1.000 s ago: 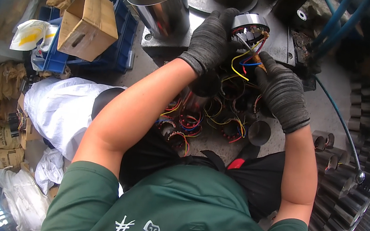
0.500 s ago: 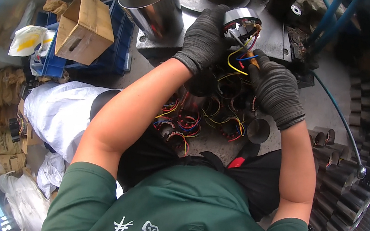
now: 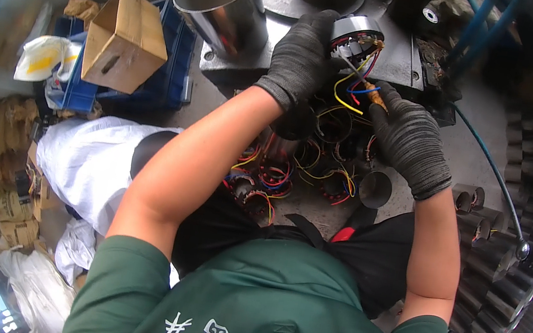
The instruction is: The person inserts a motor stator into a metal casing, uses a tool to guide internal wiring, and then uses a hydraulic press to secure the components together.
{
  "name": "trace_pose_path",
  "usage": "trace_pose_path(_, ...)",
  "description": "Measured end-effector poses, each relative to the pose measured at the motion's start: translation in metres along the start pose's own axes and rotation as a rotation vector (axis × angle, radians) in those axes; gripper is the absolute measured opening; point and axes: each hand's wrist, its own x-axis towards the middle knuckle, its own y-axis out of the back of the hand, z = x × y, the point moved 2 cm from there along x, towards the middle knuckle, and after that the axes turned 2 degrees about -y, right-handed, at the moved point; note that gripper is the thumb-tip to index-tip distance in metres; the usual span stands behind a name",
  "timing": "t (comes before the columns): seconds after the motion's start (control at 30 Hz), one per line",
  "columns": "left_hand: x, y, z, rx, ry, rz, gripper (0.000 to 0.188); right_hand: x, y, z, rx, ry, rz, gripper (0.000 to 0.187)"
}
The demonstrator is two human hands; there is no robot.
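Observation:
My left hand [image 3: 300, 57], in a dark grey knit glove, grips the side of a motor stator [image 3: 358, 25], a round part with a bright metal rim. Yellow, red and blue wires [image 3: 342, 97] hang from its open underside. Gloved likewise, my right hand [image 3: 411, 142] closes on a screwdriver-like tool [image 3: 376, 97] with an orange-brown handle. The tool's thin shaft reaches up to the stator's inner edge; its tip is hard to make out. Part of the handle is hidden by my fingers. Both hands are held above the front of a metal machine base.
A shiny metal cylinder [image 3: 224, 17] stands on the machine base [image 3: 401, 66] at the left. Below my hands several wired stators [image 3: 335, 186] lie on the floor. A cardboard box [image 3: 125, 43] sits on blue crates [image 3: 175, 58]. Stacked metal tubes [image 3: 500, 273] line the right, near a hanging teal hose [image 3: 490, 163].
Both hands have shifted slightly right with the stator and the tool. The right hand sits a little lower, and more of the tool's handle shows.

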Motion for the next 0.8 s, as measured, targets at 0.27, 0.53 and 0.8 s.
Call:
trace_pose_path(0.27, 0.004, -0.002, -0.002, 0.025, -0.050, 0.014, 0.076, 0.007, 0.003, -0.004, -0.026, -0.041, -0.102, 0.047)
trace_pose_path(0.53, 0.006, -0.003, 0.001, 0.023, 0.008, 0.028, 0.078, 0.005, 0.001, -0.005, -0.071, -0.041, -0.091, 0.042)
trace_pose_path(0.8, 0.004, -0.003, 0.003, 0.031, -0.013, -0.002, 0.080, 0.009, -0.008, 0.000, 0.014, 0.018, -0.020, 0.037)
